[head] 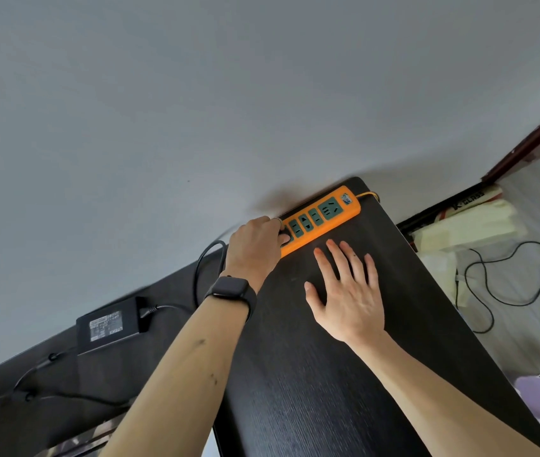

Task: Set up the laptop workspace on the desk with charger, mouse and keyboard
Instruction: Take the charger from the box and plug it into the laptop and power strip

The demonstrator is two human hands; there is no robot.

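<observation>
Two bare hands reach over a black wood-grain surface (311, 374) that stands against a plain grey wall (196, 94). The left hand (255, 245), with a dark square smartwatch (230, 290) on its wrist, sits at the near end of a long orange power strip with green sockets (324, 214). That strip lies along the wall at the far corner of the surface. The left hand's fingers (283, 239) curl down onto the strip's end and the thumb tip rests on its orange edge. The back of the hand hides whether they pinch anything.

The right hand (347, 301) lies palm down on the surface just beside the strip, its fingers straight and spread, holding nothing.

A black rectangular charger brick with a white label (110, 324) rests on the surface well to the left. Its black cable (202, 268) loops up towards the left wrist.

On the pale floor to the right lie a thin black loose cord (506, 282) and a rounded purple object (539, 399).
</observation>
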